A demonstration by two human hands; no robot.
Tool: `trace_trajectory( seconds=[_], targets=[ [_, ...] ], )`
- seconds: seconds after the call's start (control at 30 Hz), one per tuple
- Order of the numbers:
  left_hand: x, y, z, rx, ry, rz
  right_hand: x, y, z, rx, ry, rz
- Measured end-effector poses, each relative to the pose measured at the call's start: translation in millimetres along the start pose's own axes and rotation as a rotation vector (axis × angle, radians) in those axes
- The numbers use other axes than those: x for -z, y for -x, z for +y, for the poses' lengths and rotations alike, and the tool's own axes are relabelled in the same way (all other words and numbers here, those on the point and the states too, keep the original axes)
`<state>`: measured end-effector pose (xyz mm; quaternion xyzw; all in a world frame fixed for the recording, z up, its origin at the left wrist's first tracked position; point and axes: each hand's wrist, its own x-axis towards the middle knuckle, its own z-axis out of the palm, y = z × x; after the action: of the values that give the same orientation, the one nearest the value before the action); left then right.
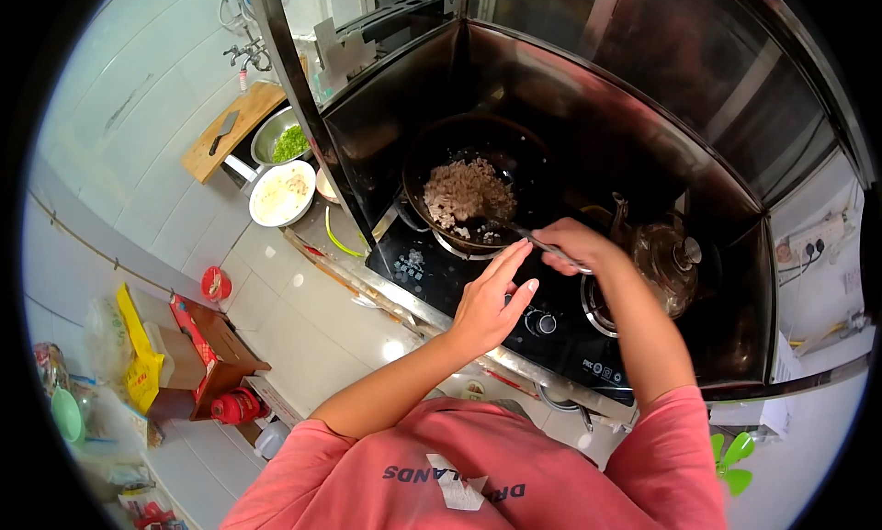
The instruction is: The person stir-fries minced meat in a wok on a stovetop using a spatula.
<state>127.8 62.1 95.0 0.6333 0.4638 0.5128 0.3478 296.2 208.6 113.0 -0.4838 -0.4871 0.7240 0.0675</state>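
A dark wok [525, 153] sits on the left burner of the black gas stove [450, 287], with browned minced meat [469, 195] heaped in its left part. My right hand [574, 245] is closed around the handle of a metal spatula [533, 234], whose far end reaches into the meat. Just left of it, over the stove's front, my left hand [493, 300] is empty, fingers extended and thumb apart. It is close to the wok's near edge.
A metal kettle [663, 264] stands on the right burner. Left of the stove are a white pan [280, 194], a bowl of chopped greens [290, 142] and a cutting board [253, 107] with a cleaver [223, 132]. Dark metal guards [386, 98] surround the stove.
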Motion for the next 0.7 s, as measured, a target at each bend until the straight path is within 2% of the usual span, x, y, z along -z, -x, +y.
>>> trace_trajectory(
  seconds=[0.03, 0.1, 0.13, 0.23, 0.27, 0.33, 0.37, 0.43, 0.5, 0.63, 0.7],
  targets=[
    [1, 0, 0, 0.001, -0.001, 0.001, -9, -9, 0, 0.0, 0.0, -0.001],
    [4, 1, 2, 0.001, 0.006, 0.013, -21, -20, -1, 0.1, -0.058, 0.211],
    [5, 1, 0, 0.001, 0.005, 0.014, -20, -20, -4, 0.1, -0.058, 0.21],
    [5, 3, -4, 0.01, -0.014, 0.027, -18, -9, -15, 0.17, 0.26, 0.325],
    [4, 4, -4, 0.008, -0.014, 0.022, -21, -4, -18, 0.169, 0.263, 0.327],
    [5, 3, -2, 0.002, -0.013, 0.017, -31, 12, -26, 0.183, 0.715, 0.367],
    [6, 2, 1, 0.029, -0.018, -0.004, -41, 24, -33, 0.192, 0.844, 0.403],
    [5, 2, 2, 0.055, -0.021, -0.026, -41, 30, -38, 0.197, 0.927, 0.417],
    [1, 1, -2, -0.012, -0.003, 0.009, -43, 43, -50, 0.154, 1.062, 0.485],
    [1, 1, 0, 0.002, 0.013, 0.008, -12, 46, -52, 0.089, 1.172, 0.56],
    [4, 2, 1, 0.033, -0.011, -0.021, -1, 50, -54, -0.075, 0.89, 0.519]
  ],
)
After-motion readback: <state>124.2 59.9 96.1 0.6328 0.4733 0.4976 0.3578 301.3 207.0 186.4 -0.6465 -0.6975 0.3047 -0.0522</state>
